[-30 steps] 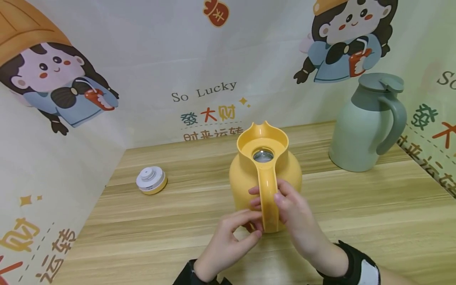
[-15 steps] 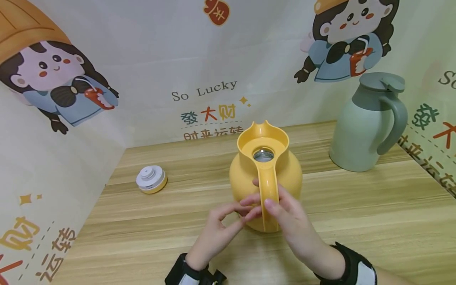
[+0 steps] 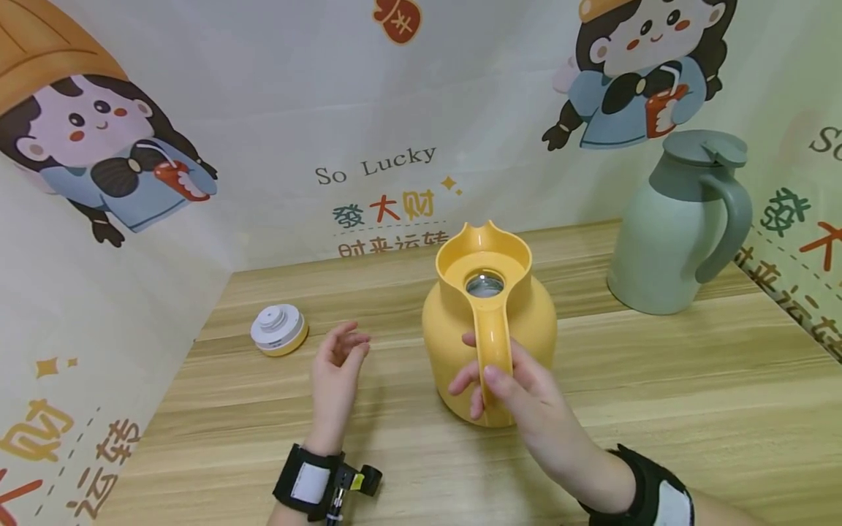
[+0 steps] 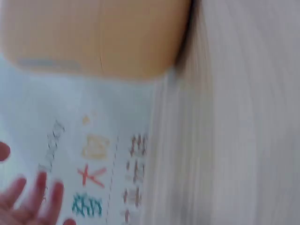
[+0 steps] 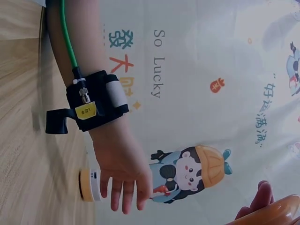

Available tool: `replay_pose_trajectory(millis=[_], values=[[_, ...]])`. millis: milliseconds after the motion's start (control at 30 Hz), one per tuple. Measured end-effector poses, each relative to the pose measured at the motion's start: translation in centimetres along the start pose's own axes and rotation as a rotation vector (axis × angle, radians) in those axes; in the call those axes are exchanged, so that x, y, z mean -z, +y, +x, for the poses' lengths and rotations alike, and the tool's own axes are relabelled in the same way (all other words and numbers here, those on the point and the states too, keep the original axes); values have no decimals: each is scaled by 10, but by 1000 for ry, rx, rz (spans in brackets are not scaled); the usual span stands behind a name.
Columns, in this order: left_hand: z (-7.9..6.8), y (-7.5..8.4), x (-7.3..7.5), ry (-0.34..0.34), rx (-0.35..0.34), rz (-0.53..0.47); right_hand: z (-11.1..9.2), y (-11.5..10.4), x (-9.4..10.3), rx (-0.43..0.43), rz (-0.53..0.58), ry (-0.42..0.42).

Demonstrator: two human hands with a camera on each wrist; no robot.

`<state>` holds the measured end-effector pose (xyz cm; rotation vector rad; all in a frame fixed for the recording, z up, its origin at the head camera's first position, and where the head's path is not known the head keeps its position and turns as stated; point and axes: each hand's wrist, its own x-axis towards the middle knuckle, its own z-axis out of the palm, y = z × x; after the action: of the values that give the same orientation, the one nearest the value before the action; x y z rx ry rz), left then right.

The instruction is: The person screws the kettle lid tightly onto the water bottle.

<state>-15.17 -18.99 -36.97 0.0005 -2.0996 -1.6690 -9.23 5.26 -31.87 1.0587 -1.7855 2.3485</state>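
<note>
Right hand (image 3: 536, 398): fingers curled round the handle (image 3: 492, 321)
Jug (image 3: 452, 330): upright, just beyond those fingers
Left hand (image 3: 338, 361): fingers relaxed, over the worktop (image 3: 224, 438)
Lid (image 3: 279, 330): just left of the left fingers
Flask (image 3: 664, 241): well right of the right fingers

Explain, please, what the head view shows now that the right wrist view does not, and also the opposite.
Only the head view: the tall pale-green jug with its grey-green lid and handle, and the open mouth of the rounded yellow jug.

Only the right wrist view: the thin green cable along the left forearm.

Both: the left hand, its black wristband, the round white-and-yellow stopper, part of the right hand and of the yellow jug, the wood-grain table, and the white printed backdrop.
</note>
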Motion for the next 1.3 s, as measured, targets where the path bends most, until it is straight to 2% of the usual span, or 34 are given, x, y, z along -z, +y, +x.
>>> replay_pose_trajectory(millis=[33, 100, 200, 267, 367, 600, 700, 900, 1000, 1167, 1300], values=[[2, 2, 3, 49, 11, 15, 0, 0, 0, 6, 1, -2], [10, -6, 12, 132, 30, 61, 1, 1, 0, 16, 1, -6], [23, -27, 25, 239, 21, 111, 0, 0, 0, 6, -8, -1], [33, -45, 33, 295, 31, 141, 0, -1, 1, 3, -20, 3], [44, -55, 42, 352, 52, 182, -1, -2, 2, -11, -23, 18], [62, -71, 62, 398, 206, 302, -2, 0, 3, 26, -28, 10], [68, -78, 65, 407, 246, 292, -2, 1, 3, 10, -55, 33], [76, -92, 68, 412, 283, 151, -3, 2, 1, -7, -117, 101], [78, -99, 70, 423, 297, 126, -3, 4, -1, 8, -136, 128], [80, -106, 75, 458, 319, 137, -4, 5, -1, 23, -147, 148], [81, -108, 77, 473, 355, 189, -4, 5, -2, 24, -141, 159]])
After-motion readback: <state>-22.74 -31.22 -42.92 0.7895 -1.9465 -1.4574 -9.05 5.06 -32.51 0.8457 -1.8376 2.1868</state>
